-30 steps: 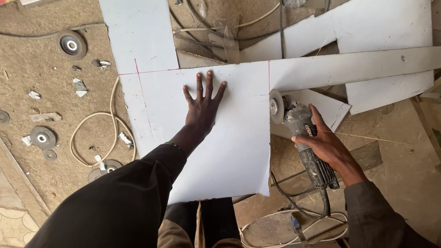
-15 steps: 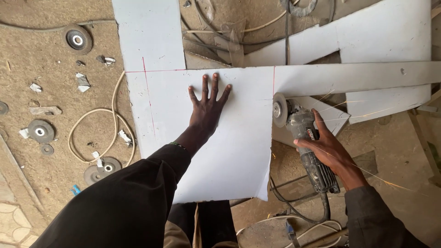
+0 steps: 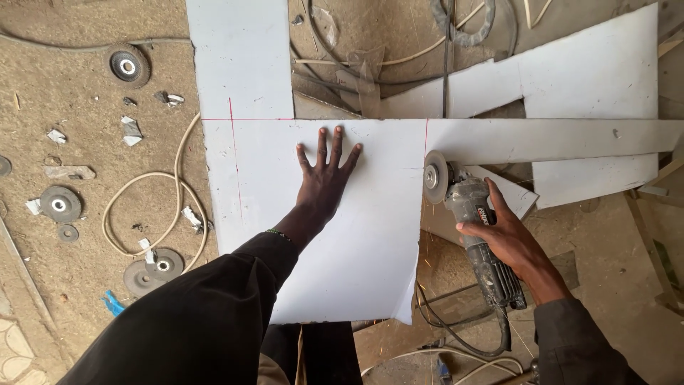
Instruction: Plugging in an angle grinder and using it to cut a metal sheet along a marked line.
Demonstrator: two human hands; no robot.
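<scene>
1. The left hand (image 3: pixel 325 178) is lying flat and fully open, fingers spread, palm pressing down on the large pale grey flat metal sheet (image 3: pixel 356 271); it is gripping nothing.
2. The right hand (image 3: pixel 507 239) is wrapping closed around the body of the grey and black handheld angle grinder (image 3: pixel 474 221), thumb on the near side, fingers curling over the top.
3. The grinder is lying with its long axis running from the right wrist up and to the left, its round cutting disc (image 3: pixel 434 177) leading and standing on edge.
4. The disc is sitting at the sheet's right edge, just beside the thin red marked line (image 3: pixel 425 142) that is running away from the person toward the sheet's far edge.
5. The sheet is lying directly in front of the person, under the left hand and to the left of the right hand; the right hand is the nearer one to the red line, while the left palm is resting well to the left of it.
6. A few sparks are showing below the disc.
7. Worn grinding discs (image 3: pixel 60 204) and a pale looping cable (image 3: pixel 142 214) are lying on the dusty ground to the left.
</scene>
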